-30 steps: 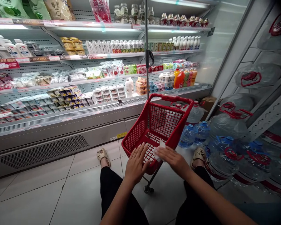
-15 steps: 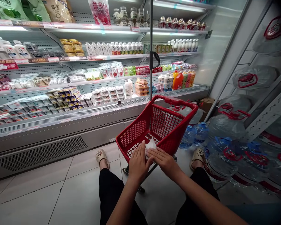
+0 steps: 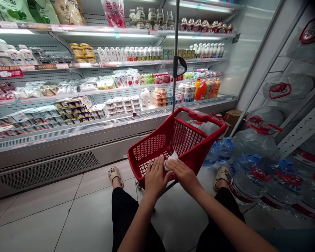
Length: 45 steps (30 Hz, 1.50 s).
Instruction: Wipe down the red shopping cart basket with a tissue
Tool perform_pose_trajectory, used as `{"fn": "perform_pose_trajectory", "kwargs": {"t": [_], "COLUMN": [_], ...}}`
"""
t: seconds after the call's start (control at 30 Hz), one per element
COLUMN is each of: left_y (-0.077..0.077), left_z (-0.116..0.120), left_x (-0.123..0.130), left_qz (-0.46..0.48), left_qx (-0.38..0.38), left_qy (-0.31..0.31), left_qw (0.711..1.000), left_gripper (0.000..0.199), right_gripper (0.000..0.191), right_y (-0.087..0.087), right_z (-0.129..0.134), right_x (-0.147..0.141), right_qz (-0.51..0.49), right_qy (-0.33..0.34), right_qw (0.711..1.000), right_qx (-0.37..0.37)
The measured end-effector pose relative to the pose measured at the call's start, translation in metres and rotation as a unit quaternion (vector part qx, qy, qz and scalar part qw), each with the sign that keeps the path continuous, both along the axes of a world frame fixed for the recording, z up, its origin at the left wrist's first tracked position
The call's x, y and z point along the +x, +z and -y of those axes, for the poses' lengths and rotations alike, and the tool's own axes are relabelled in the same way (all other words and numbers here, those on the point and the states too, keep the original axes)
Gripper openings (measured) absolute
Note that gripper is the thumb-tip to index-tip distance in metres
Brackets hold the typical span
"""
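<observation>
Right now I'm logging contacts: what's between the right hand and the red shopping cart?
A white tissue lies between the right hand and red shopping cart, in the head view.

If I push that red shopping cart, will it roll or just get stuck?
The red shopping cart would probably roll, since a small wheel shows beneath it. It may be light for its size, because it has lots of holes. It looks stiff, as the rim doesn't sag.

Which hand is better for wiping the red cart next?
Probably the right hand: it covers part of the white tissue at the red cart. The left hand is beside it, with no tissue visible beneath.
</observation>
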<state>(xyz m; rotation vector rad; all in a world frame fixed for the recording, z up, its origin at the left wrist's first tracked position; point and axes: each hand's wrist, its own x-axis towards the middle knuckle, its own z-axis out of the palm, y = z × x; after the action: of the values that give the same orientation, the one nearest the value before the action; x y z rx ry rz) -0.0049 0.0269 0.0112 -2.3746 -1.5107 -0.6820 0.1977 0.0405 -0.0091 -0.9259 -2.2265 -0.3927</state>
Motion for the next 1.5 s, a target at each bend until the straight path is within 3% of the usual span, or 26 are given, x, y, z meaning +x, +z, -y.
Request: {"fn": "perform_pose_trajectory", "kwargs": {"t": [0.13,0.27,0.4,0.5,0.7,0.83,0.97,1.07,1.17,1.4,1.5], "left_y": [-0.001,-0.002,-0.002,0.003,0.012,0.008,0.006,0.006,0.005,0.006,0.007], "left_z": [0.001,0.001,-0.006,-0.01,-0.007,-0.004,-0.005,-0.006,-0.005,0.001,0.002], "left_x": [-0.004,-0.028,-0.039,-0.019,0.043,0.043,0.036,0.038,0.045,0.054,0.055], "left_qz": [0.008,0.009,0.029,0.044,0.011,0.007,0.006,0.013,0.018,0.01,0.005], "left_qx": [0.003,0.004,0.001,0.002,0.0,0.0,-0.002,-0.001,0.001,0.003,0.003], "left_qy": [-0.007,-0.028,0.016,0.046,-0.081,-0.093,-0.09,-0.079,-0.069,-0.086,-0.093], "left_qw": [1.0,1.0,0.999,0.998,0.997,0.996,0.996,0.997,0.997,0.996,0.996], "left_gripper": [0.068,0.064,0.058,0.056,0.06,0.063,0.064,0.063,0.064,0.069,0.069], "right_gripper": [0.056,0.066,0.065,0.067,0.072,0.07,0.069,0.067,0.068,0.069,0.066], "right_y": [0.01,0.031,0.042,0.037,0.029,0.043,0.059,0.063,0.058,0.034,0.038], "right_z": [0.001,-0.011,-0.016,-0.008,0.01,0.014,0.017,0.015,0.01,0.004,0.004], "right_x": [0.002,0.054,0.097,0.092,0.063,0.098,0.15,0.169,0.161,0.085,0.092], "right_qz": [0.011,0.003,-0.007,-0.015,0.022,0.045,0.013,-0.022,-0.041,0.012,0.052], "right_qy": [0.023,-0.015,-0.069,-0.087,-0.063,-0.076,-0.163,-0.208,-0.209,-0.092,-0.072], "right_qw": [1.0,1.0,0.998,0.996,0.998,0.996,0.986,0.977,0.976,0.996,0.996], "right_qx": [-0.009,-0.008,0.007,0.017,0.005,0.011,0.034,0.043,0.042,0.012,0.005]}}
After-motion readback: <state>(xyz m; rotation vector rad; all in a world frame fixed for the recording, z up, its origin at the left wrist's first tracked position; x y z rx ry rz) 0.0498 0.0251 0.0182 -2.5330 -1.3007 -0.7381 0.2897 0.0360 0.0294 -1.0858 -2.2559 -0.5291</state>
